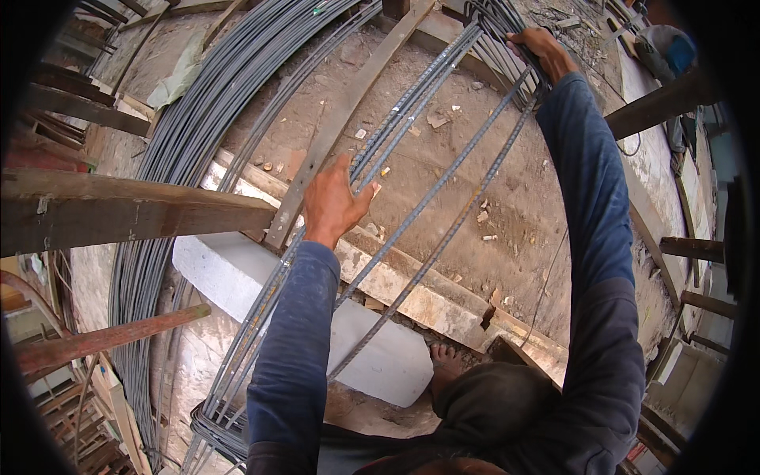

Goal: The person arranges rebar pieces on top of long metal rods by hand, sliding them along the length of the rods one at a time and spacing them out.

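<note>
Long ribbed steel bars [431,194] run diagonally between two bundles of bent steel stirrups. My left hand [334,203] grips the grouped bars on the left side, which pass between its thumb and fingers. At the far end my right hand [545,54] is closed on the far bundle of stirrups [495,20], its thumb and fingers around the edge; part of that grip is hidden. The near bundle of stirrups [218,431] surrounds the bars by my left forearm. Two single bars lie apart, to the right of the group.
A large coil of steel rods [214,87] curves along the left. A wooden beam [134,210] juts in from the left, above a reddish pole [111,340]. Beneath the bars are a pale block [380,356], a timber plank [340,119] and dirt ground [514,222] with scraps.
</note>
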### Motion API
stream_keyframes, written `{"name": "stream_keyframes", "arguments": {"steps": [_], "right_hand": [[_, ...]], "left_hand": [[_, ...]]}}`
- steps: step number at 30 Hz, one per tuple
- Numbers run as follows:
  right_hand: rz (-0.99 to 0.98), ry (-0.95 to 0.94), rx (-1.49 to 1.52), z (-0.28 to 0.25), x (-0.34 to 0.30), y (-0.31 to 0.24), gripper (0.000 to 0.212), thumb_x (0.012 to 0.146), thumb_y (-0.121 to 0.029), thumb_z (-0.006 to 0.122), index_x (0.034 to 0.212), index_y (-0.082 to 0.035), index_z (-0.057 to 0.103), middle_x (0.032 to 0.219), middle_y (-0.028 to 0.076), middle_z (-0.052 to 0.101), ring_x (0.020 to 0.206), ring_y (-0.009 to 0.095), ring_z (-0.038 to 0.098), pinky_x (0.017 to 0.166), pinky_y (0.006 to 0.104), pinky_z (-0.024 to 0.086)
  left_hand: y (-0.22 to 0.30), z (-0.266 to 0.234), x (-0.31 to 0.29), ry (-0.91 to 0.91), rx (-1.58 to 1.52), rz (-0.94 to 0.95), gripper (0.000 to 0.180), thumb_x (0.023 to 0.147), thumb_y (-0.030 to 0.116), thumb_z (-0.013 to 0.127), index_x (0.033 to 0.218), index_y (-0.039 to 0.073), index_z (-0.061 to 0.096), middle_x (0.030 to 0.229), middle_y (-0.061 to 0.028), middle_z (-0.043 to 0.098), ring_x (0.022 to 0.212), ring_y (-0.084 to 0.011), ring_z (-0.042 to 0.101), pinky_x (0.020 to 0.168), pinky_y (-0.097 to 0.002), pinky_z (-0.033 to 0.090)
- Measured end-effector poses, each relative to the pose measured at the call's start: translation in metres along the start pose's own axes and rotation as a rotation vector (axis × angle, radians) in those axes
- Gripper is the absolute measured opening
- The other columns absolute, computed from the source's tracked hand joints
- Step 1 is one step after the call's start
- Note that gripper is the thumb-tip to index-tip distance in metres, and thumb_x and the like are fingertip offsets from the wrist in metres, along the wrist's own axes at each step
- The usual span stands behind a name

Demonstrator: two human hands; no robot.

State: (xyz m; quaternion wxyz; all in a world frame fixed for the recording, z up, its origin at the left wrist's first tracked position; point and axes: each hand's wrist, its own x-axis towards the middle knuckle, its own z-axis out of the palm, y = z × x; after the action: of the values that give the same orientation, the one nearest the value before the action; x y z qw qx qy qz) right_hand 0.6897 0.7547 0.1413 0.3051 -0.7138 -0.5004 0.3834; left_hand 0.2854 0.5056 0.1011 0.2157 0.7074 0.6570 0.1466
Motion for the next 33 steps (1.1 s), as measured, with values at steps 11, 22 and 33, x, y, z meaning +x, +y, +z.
{"name": "stream_keyframes", "arguments": {"steps": [11,22,33], "right_hand": [[-0.117,-0.142,-0.360,0.024,-0.005,-0.004,0.021,0.092,-0.022,0.066,0.083,-0.004,0.071,0.069,0.003,0.065,0.055,0.010,0.052,0.054,0.0294,0.042],[-0.092,-0.191,-0.378,0.038,0.006,0.002,0.032,0.095,-0.033,0.064,0.105,-0.003,0.071,0.075,0.001,0.063,0.062,0.011,0.054,0.063,0.0293,0.047],[0.029,-0.271,-0.273,0.042,-0.010,-0.013,0.042,0.099,-0.043,0.052,0.114,-0.008,0.069,0.085,0.008,0.071,0.060,0.011,0.064,0.057,0.0258,0.052]], "left_hand": [[-0.001,-0.002,0.001,-0.042,-0.050,-0.004,0.062,0.079,0.036,0.075,0.123,-0.004,0.056,0.099,-0.0274,0.067,0.096,-0.0457,0.063,0.084,-0.0500,0.050],[-0.003,0.008,0.002,-0.001,-0.016,0.042,0.055,0.081,0.035,0.073,0.119,-0.001,0.056,0.100,-0.0248,0.067,0.094,-0.0445,0.063,0.081,-0.0504,0.050],[-0.009,0.010,0.000,0.019,-0.021,0.085,0.053,0.081,0.035,0.072,0.117,0.000,0.054,0.095,-0.0252,0.066,0.090,-0.0453,0.063,0.077,-0.0518,0.049]]}}
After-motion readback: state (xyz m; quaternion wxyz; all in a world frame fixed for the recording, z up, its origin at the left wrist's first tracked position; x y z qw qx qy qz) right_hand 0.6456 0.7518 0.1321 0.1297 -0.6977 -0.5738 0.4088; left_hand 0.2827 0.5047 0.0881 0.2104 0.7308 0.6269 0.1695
